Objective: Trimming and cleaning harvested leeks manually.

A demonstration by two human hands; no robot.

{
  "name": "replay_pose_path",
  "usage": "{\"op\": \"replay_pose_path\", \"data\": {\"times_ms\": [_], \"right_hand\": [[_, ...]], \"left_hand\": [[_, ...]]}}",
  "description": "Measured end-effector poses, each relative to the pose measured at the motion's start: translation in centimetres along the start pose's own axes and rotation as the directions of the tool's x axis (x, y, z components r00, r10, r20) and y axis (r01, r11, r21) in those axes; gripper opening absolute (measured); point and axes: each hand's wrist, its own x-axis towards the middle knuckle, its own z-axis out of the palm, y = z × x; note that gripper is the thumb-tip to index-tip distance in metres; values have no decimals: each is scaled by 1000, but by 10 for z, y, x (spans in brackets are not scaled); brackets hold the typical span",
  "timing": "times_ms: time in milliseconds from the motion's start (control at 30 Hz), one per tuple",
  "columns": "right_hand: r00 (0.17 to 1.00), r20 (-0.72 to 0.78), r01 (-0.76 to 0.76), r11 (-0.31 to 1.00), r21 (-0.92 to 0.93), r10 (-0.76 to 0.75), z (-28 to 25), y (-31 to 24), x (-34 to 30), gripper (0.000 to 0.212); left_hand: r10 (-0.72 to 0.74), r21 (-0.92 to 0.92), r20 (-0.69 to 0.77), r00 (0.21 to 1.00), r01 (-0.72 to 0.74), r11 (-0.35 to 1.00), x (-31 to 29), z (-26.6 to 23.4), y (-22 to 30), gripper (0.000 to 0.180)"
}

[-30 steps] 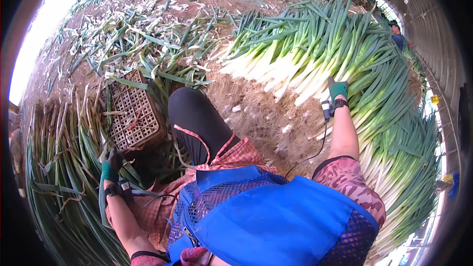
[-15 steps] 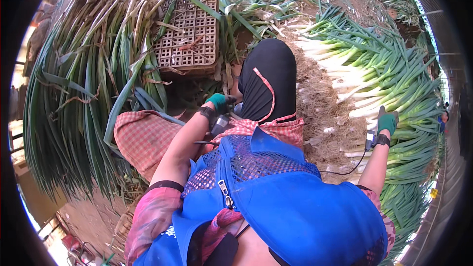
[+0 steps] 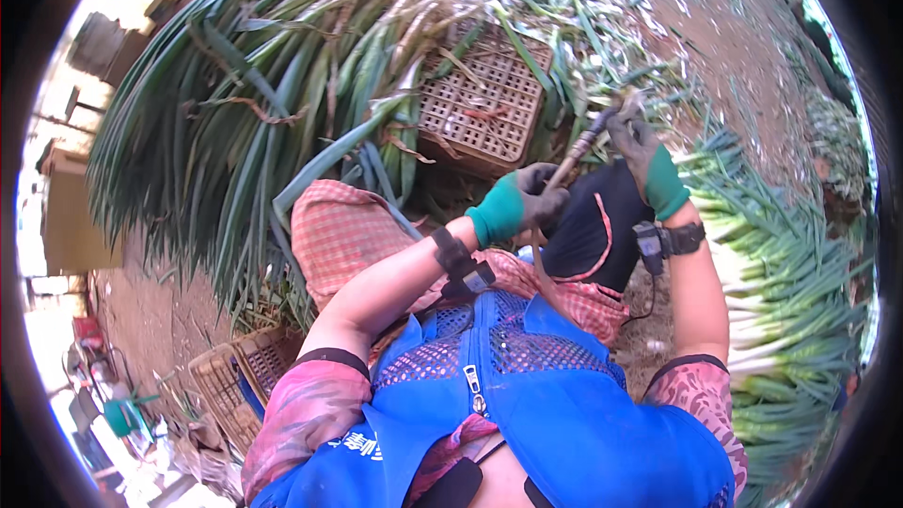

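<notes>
A: State of the left hand?
B: The left hand [image 3: 534, 201], gloved, is closed, its fingers curled round the lower end of a slender tan-and-dark stick-like piece [image 3: 581, 144]. Exact kind cannot be told.
A: The right hand?
B: The right hand [image 3: 649, 162], also gloved, is partly curled at the dark upper end. Whether it grips that end or only meets it cannot be determined.
A: Lie of the piece?
B: From the left hand it runs forward and to the right, its long axis slanting across the gap between the hands. The left has the near end; the right is nearer the far end.
A: Surroundings?
B: A dark-clad knee [image 3: 576, 243] lies below. Farther out, ahead of the left hand, is a brown gridded crate [image 3: 484, 94], with long green onions [image 3: 235, 141] heaped to its left. Pale-stemmed onions [image 3: 762, 315] lie on the right side.
</notes>
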Motion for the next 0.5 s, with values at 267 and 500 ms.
{"op": "replay_pose_path", "data": {"times_ms": [267, 500], "right_hand": [[567, 458, -800, 323, 506, 685, 85, -75, 122, 40], [787, 210, -617, 730, 294, 580, 196, -34, 92, 48]], "left_hand": [[286, 791, -204, 936, -14, 611, -60, -9, 32, 54], [-17, 757, -217, 976, 179, 629, -76, -72, 43, 59]]}}
